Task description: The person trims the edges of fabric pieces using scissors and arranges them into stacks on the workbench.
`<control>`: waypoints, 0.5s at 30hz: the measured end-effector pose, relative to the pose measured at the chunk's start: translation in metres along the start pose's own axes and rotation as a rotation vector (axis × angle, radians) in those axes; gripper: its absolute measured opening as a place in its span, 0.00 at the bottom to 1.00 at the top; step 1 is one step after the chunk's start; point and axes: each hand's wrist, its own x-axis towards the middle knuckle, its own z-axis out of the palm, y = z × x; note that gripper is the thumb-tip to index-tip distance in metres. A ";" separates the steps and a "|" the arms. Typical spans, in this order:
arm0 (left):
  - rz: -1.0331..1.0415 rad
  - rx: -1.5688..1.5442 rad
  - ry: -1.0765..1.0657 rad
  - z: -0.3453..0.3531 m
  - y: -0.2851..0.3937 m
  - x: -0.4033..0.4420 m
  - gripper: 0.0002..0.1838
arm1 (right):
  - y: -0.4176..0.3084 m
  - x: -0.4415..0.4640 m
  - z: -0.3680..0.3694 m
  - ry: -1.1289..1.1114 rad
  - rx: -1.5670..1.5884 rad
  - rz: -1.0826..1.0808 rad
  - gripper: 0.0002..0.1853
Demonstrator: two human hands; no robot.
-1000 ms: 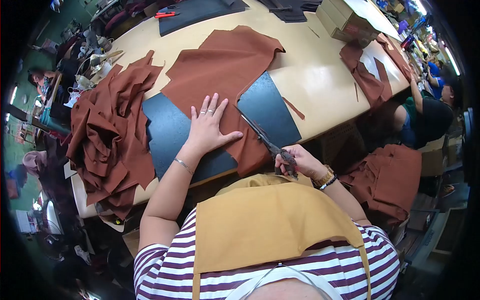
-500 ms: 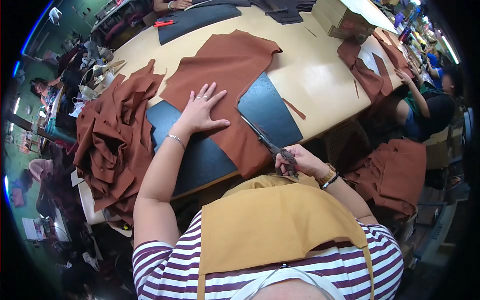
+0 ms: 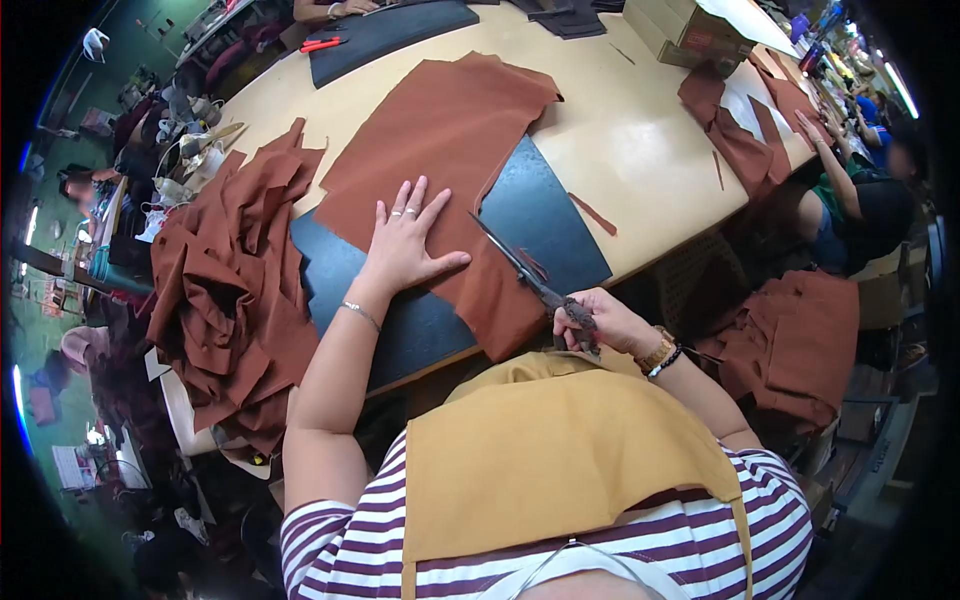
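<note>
A rust-brown fabric piece [image 3: 430,130] lies across a dark board [image 3: 545,225], its lower end reaching the board's near edge. My left hand [image 3: 412,240] rests flat on the fabric with fingers spread and thumb pointing right. My right hand [image 3: 600,322] is wrapped round the handles of a pair of scissors [image 3: 520,266], which look bound with dark, fuzzy material. The blades point up and left, along the fabric's right edge. A thin sliver of fabric curls beside the blades.
A crumpled heap of brown fabric [image 3: 230,290] covers the table's left side. Brown stacked pieces [image 3: 785,345] sit at lower right. A cardboard box [image 3: 690,35], red-handled tool [image 3: 322,44] and narrow fabric strip [image 3: 592,213] lie on the table [image 3: 640,150]. Other people work nearby.
The left hand has slid slightly right and down on the fabric. The scissors' blades stand a little further left, nearer the fabric edge. The view has shifted slightly.
</note>
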 end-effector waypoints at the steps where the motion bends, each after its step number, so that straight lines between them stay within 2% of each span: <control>1: -0.007 0.002 -0.005 -0.001 0.002 -0.001 0.52 | -0.003 -0.001 0.002 0.005 -0.012 -0.004 0.14; 15: -0.158 -0.028 -0.008 0.005 0.036 -0.028 0.53 | -0.010 -0.011 0.005 0.009 -0.105 0.006 0.14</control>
